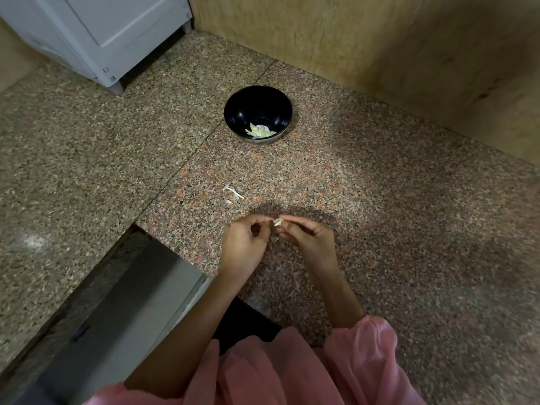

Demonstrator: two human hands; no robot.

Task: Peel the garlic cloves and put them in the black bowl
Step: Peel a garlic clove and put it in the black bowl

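Pink sleeves (359,346) fill the near edge of the view, both forearms reaching out over the speckled granite counter (380,200). Left hand (244,244): fingers curled, thumb and forefinger tips pinched at one end of a garlic clove (277,222). Right hand (309,239): fingers curled likewise, pinching the other end. Clove held in the air between the two hands, above the counter. Whether skin is partly lifted is hard to tell at this size; it looks pale and papery at the left tip.

Judgement, step in hand: peeling this clove. Best done by holding the body steady with one hand and drawing the skin off lengthwise with the other, nail under the loose edge, not squeezing.

Black bowl (258,112) stands well beyond the hands, upright, with several peeled cloves (260,131) at its bottom. Skin scraps (233,195) lie on the counter between bowl and hands.

Room: wood-panelled wall (380,39) behind the counter; white appliance (96,33) at far left; a steel-grey recess (122,302) below the counter edge, near left.
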